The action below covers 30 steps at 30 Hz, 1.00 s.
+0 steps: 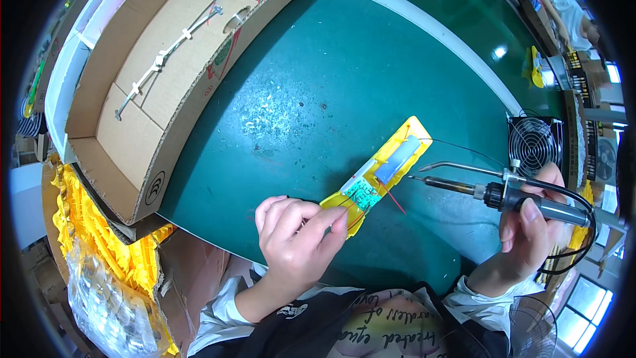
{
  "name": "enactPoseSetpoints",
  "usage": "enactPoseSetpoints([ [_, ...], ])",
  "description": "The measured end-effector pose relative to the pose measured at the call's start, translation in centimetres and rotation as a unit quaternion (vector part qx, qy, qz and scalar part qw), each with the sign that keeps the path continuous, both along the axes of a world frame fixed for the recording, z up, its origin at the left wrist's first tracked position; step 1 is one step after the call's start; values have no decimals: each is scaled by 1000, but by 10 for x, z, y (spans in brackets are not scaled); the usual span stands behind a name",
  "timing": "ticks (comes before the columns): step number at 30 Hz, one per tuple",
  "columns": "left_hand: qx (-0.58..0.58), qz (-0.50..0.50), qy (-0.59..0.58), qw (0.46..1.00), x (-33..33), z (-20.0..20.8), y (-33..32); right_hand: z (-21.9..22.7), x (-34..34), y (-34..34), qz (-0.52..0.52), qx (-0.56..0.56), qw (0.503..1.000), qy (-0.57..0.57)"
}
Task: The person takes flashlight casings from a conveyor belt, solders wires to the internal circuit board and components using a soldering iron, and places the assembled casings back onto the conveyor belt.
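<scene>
A soldering iron (pixel 510 197) with a thin curved metal tube beside its barrel is gripped in my right hand (pixel 530 222). Its tip points left, a short way from a yellow plastic housing (pixel 409 129) lying slantwise on the green table. Inside the housing sit a blue-grey cylindrical cell (pixel 399 158) and a small green circuit board (pixel 362 195). A red wire (pixel 395 200) and a thin black wire stick out to the right. My left hand (pixel 298 229) is closed in a pinch at the board's lower end, by thin wires; what the fingertips hold is too small to make out.
A long cardboard box (pixel 142 179) stands on the left, with a jointed rod and shiny metal cups inside. Below it are yellow plastic parts (pixel 69 205) and a clear bag (pixel 109 301). A black fan (pixel 535 142) stands at right; another person (pixel 566 16) is at far right.
</scene>
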State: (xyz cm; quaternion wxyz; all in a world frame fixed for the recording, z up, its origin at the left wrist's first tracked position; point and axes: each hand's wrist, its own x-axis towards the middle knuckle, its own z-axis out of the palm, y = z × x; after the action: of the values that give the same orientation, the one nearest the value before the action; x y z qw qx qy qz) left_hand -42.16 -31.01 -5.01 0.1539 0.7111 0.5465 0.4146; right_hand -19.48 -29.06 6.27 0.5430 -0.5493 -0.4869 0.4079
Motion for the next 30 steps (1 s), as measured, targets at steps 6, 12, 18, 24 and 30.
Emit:
enactPoseSetpoints([
  [6, -5, -24, 17, 1000, 0, 7, 2, 11, 32, -18, -29, 97, 995, -16],
  [12, -74, -73, 12, 995, -2, 34, 12, -1, 77, -52, -135, 104, 985, -7],
  [18, -163, -149, 209, 953, 18, 58, 34, -41, 106, -82, -187, 37, 981, 27],
  [24, -125, -122, 255, 951, 34, 65, 75, -60, 118, -98, -204, -5, 976, 81],
  [30, -72, -117, 189, 972, 99, 66, 188, -74, 119, -107, -163, 24, 986, 22],
])
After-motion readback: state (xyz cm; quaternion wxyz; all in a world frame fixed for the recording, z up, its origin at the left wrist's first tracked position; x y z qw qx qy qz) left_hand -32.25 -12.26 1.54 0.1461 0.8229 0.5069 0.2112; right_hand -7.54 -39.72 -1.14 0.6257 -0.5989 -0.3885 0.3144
